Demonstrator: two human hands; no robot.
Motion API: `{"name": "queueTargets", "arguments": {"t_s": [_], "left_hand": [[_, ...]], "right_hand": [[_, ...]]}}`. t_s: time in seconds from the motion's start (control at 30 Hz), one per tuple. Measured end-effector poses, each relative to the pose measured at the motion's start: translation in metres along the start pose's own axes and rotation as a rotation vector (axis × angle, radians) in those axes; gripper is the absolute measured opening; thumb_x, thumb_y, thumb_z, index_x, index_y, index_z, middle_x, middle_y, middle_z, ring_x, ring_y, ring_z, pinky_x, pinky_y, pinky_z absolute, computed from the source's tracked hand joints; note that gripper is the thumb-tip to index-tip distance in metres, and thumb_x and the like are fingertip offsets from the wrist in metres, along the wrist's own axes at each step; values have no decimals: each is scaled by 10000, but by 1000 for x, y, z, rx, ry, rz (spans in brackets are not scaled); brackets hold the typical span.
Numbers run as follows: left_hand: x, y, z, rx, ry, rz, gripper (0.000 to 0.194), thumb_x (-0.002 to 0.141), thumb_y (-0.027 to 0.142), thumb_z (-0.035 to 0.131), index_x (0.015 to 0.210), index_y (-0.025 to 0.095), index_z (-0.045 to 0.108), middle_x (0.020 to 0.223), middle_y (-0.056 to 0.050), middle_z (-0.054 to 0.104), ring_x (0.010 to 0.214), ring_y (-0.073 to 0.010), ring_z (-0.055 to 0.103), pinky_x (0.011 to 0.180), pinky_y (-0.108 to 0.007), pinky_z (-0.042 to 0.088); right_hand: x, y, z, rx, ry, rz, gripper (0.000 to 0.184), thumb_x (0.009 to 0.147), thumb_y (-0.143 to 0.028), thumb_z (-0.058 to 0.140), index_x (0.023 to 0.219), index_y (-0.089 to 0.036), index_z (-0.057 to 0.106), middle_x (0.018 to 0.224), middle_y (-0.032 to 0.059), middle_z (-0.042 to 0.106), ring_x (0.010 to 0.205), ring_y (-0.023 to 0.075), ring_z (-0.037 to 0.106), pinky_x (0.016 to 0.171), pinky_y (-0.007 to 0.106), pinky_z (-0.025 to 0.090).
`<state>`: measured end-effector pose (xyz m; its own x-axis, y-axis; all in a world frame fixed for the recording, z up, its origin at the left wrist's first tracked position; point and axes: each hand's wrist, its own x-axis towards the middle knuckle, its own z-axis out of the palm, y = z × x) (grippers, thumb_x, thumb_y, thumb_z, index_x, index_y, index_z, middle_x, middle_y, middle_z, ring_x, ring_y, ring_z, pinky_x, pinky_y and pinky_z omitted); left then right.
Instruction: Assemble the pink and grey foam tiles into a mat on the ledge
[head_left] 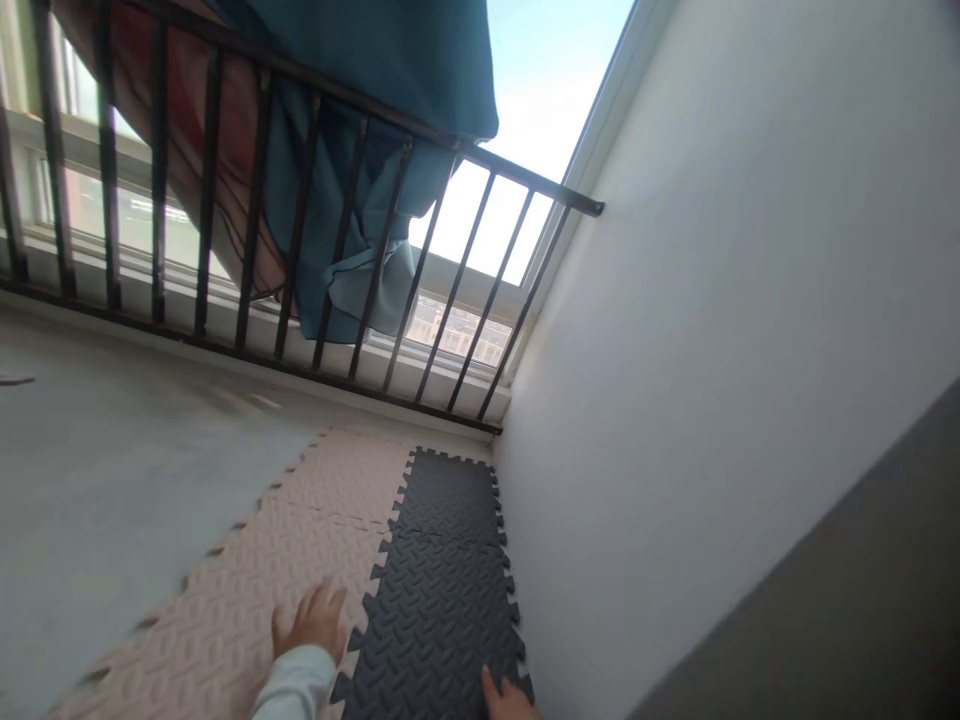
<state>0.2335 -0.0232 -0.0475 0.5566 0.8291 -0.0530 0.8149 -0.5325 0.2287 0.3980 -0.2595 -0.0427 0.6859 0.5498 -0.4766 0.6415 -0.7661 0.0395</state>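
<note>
My left hand (311, 620) lies palm down with its fingers spread on a pink foam floor tile (225, 590), close to the seam with a dark grey tile (431, 620). A pale sleeve covers that wrist. At the bottom edge of the view, my right hand (510, 698) rests on the dark tile near its wall side, with a finger stretched out; the rest of it is cut off. Behind, a second pink tile (356, 465) and a second dark tile (454, 495) continue towards the window. Jigsaw teeth line the tiles' edges, and both hands hold nothing.
A white wall (675, 330) rises along the right side of the dark tiles. Across the back runs a black metal railing (322, 375), with a blue cloth (390, 70) hanging over it before the window. Bare grey floor (112, 480) lies to the left.
</note>
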Motion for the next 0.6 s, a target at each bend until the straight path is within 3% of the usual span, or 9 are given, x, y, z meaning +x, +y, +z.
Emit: {"name": "queueTargets", "arguments": {"t_s": [0.07,0.13,0.2,0.33,0.5,0.6], "left_hand": [[-43,7,18,-80,80,-19,448,687,151,365,1073,285,547,1263,-39,464,1110,-210,436,968,-495,220],[-79,2,37,-146,180,-4,404,684,157,378,1010,263,592,1179,-50,535,1054,-215,481,951,-435,290],[-102,-9,50,-229,255,14,370,686,138,367,933,242,622,1061,-57,593,995,-201,516,914,-363,355],[-115,-33,47,-388,291,25,338,697,116,338,861,229,611,950,-42,599,929,-158,540,863,-275,401],[-119,-49,38,-358,230,-145,326,700,110,351,910,174,593,948,-69,578,861,-141,555,827,-246,413],[-127,-52,38,-320,231,-90,359,709,111,354,986,146,579,1008,-83,570,904,-131,542,863,-230,390]], "right_hand": [[-9,-9,-9,-34,10,1,768,620,-426,577,1299,-240,269,1334,144,330,1206,300,317,925,484,338],[-19,-17,-16,-35,34,-8,769,640,-442,547,1310,-214,245,1365,139,268,1244,271,250,974,448,287],[-28,-23,-18,-13,49,-27,693,694,-466,469,1306,-224,252,1359,107,295,1253,249,239,1003,470,219],[-36,-31,-11,4,93,-40,599,759,-487,349,1283,-202,304,1354,86,308,1246,238,261,1013,516,130],[-39,-36,0,-21,111,-10,694,741,-513,370,1306,-132,239,1391,121,204,1270,242,192,1017,499,112],[-41,-36,2,16,106,-1,693,748,-509,361,1316,-144,206,1404,112,163,1281,222,158,1018,497,111]]}}
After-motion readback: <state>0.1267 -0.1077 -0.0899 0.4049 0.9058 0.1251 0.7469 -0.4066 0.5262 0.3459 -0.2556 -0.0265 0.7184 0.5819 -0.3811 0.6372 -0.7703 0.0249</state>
